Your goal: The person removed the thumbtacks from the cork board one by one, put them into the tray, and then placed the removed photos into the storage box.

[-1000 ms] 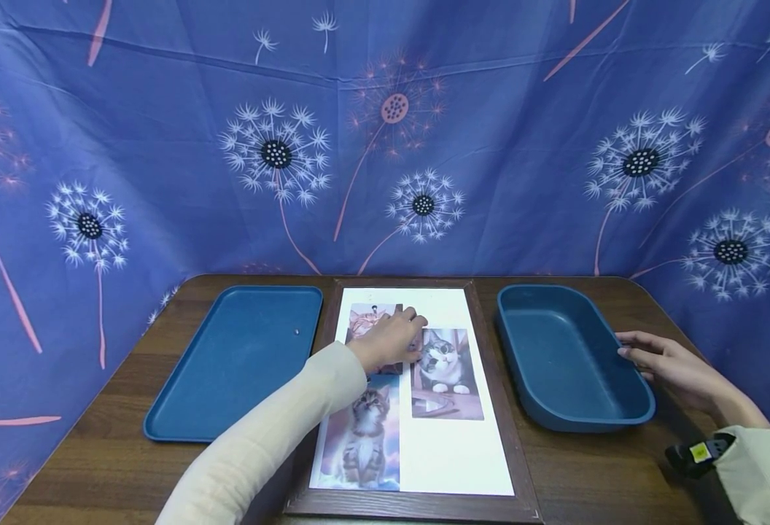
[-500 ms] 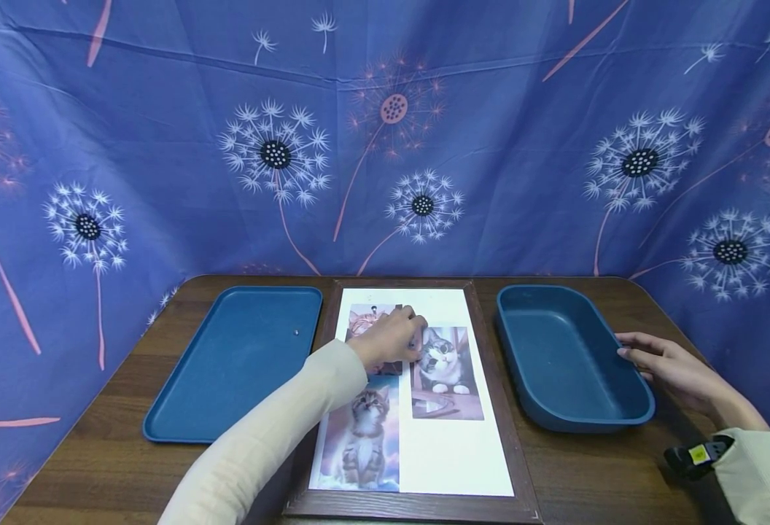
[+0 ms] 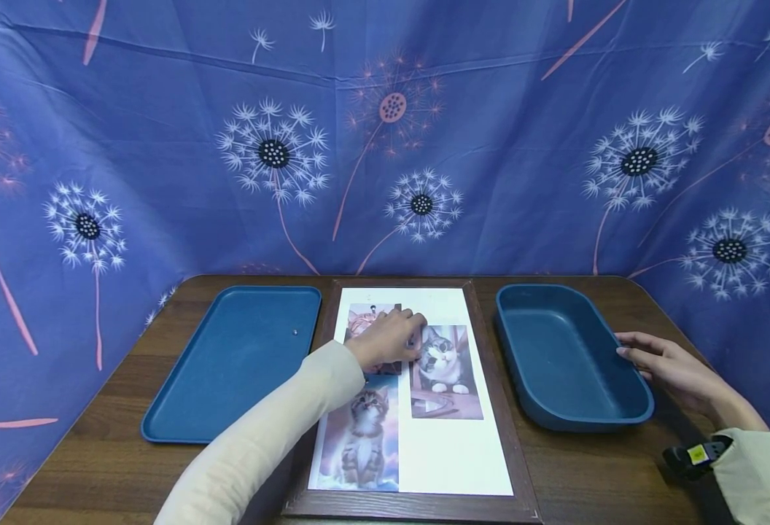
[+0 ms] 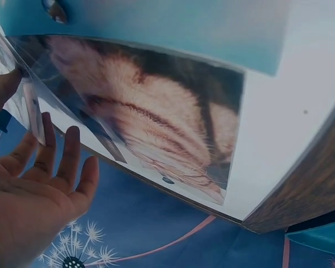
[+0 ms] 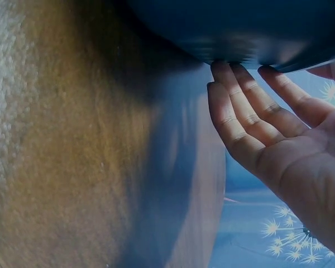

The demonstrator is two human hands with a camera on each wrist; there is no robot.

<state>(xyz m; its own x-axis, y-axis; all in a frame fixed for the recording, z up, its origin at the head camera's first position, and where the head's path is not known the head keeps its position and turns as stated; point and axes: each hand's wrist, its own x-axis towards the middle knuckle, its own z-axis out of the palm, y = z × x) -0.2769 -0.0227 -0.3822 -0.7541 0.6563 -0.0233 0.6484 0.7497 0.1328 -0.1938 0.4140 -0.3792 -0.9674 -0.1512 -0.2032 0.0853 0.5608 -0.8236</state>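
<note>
A photo of a grey-and-white cat lies on the white board in its brown frame. My left hand pinches this photo at its upper left edge; in the left wrist view the photo's edge stands raised between thumb and fingers. Under the hand is a photo of an orange cat, partly hidden in the head view. Below it lies a kitten photo with a pastel sky. My right hand holds the right rim of a deep blue bin, thumb on the rim, fingers against the outer wall.
A flat blue tray lies left of the board, with a small shiny round piece on it. A shiny round piece sits on the kitten photo. The wooden table ends at a blue dandelion-print cloth.
The grey-and-white cat photo has shifted very slightly upward at its top edge in my left hand. My right hand stays on the bin.
</note>
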